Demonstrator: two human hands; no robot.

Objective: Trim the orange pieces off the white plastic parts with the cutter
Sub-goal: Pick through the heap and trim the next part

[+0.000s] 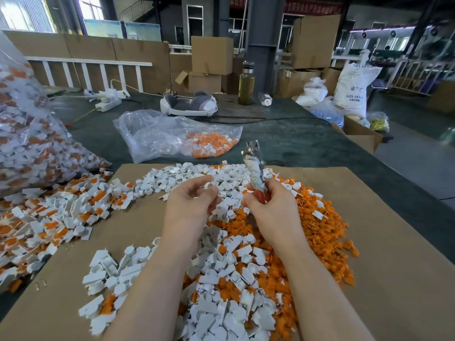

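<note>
My left hand (190, 199) pinches a small white plastic part (210, 186) between thumb and fingertips, above the cardboard sheet (394, 242). My right hand (270, 205) grips the cutter (254, 168) by its red handles, with the metal jaws pointing up and away; tape is wrapped round its shaft. The two hands are close together but apart. Under them lies a big heap of trimmed white parts (221, 279) mixed with loose orange pieces (317, 225). To the left is a pile of white parts with orange pieces on them (49, 222).
A large clear bag of untrimmed parts (29, 143) leans at the left. A flatter clear bag with orange pieces (177, 136) lies beyond the cardboard. Farther back on the dark table are a headset (189, 104), a bottle (246, 84) and a power strip (108, 104).
</note>
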